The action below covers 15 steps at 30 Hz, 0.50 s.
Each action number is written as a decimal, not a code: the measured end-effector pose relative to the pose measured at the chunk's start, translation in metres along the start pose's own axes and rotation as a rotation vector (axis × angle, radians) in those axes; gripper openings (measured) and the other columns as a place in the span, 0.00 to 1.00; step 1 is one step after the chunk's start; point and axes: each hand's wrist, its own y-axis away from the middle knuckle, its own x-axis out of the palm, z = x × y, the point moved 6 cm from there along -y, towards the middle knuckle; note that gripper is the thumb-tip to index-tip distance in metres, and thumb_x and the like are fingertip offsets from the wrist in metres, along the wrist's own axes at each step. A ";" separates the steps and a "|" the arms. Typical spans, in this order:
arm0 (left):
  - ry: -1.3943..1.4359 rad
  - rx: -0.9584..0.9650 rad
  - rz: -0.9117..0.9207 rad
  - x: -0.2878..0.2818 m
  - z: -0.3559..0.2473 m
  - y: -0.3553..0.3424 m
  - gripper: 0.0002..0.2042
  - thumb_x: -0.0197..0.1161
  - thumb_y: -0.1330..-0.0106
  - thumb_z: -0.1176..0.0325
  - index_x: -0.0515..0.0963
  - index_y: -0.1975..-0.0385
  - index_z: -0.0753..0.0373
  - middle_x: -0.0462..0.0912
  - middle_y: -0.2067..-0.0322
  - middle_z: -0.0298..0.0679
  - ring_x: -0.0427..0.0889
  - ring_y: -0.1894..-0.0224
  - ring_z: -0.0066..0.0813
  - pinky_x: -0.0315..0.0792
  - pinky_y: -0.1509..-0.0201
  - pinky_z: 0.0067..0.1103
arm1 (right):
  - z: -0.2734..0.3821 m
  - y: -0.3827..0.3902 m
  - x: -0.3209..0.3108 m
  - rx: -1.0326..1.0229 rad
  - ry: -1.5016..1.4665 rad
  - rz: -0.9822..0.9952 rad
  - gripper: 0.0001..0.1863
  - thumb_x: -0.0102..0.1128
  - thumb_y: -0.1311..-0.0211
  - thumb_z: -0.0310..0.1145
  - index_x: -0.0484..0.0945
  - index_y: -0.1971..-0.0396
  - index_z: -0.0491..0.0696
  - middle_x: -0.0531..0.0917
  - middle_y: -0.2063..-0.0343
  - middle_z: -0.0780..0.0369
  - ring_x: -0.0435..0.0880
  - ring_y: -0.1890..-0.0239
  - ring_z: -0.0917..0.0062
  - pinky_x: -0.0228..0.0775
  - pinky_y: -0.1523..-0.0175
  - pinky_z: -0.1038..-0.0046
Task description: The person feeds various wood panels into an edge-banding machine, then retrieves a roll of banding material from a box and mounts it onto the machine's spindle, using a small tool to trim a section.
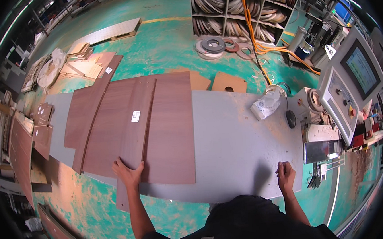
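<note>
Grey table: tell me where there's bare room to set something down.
The widest bare patch of the grey table lies between the brown panels and the black mouse; the right hand is at its near right end. Crowded: the left part, under the panels and left hand, and the far right, with the plastic-wrapped bundle.

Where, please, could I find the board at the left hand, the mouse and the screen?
Board [135,134]: head view, its flat face, just below the white label.
Mouse [291,118]: head view, the middle of its dark top.
Screen [361,69]: head view, the middle of its display.
</note>
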 end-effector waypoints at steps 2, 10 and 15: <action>0.027 0.037 0.045 -0.022 -0.018 0.032 0.58 0.87 0.57 0.48 0.66 0.27 0.74 0.68 0.35 0.62 0.66 0.32 0.65 0.62 0.25 0.54 | 0.003 0.002 0.000 0.003 -0.028 0.008 0.18 0.60 0.17 0.39 0.80 0.67 0.40 0.84 0.80 0.60 0.82 0.79 0.77 0.74 0.69 0.71; -0.127 0.517 0.077 -0.113 -0.108 0.078 0.57 0.87 0.61 0.57 0.64 0.25 0.68 0.68 0.35 0.59 0.69 0.33 0.65 0.66 0.27 0.54 | 0.046 0.019 0.031 -0.226 -0.053 0.132 0.12 0.65 0.20 0.37 0.84 0.61 0.44 0.87 0.74 0.59 0.86 0.75 0.74 0.77 0.66 0.71; -0.311 0.815 0.109 -0.198 -0.187 0.045 0.56 0.87 0.60 0.62 0.65 0.25 0.66 0.68 0.32 0.60 0.68 0.30 0.66 0.65 0.25 0.51 | 0.158 0.045 0.060 -0.785 -0.144 0.260 0.07 0.68 0.26 0.35 0.85 0.56 0.49 0.88 0.64 0.61 0.89 0.65 0.64 0.82 0.58 0.64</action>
